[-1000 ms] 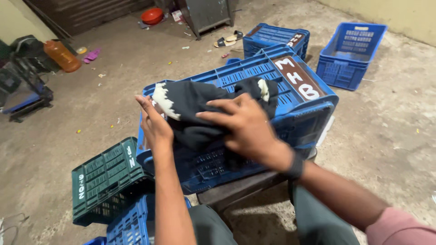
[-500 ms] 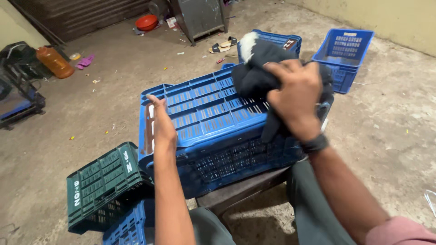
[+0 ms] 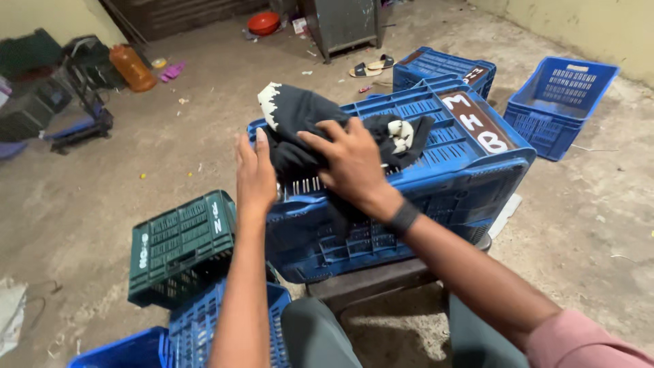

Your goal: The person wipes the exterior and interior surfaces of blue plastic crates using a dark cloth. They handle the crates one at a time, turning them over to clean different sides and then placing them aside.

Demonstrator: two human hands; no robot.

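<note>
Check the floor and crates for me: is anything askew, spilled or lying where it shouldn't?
The green crate lies tipped on its side against stacked blue ones. A pair of sandals and scraps lie loose on the floor. The right hand presses a dark cloth on an upturned blue crate.

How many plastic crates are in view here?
6, maybe more hidden: the big blue crate under both hands, two blue crates behind it, a green crate at left, and two blue ones at bottom left.

Dusty concrete floor (image 3: 204,123), pale yellow wall (image 3: 586,27), dark shutter (image 3: 191,13) behind.
</note>
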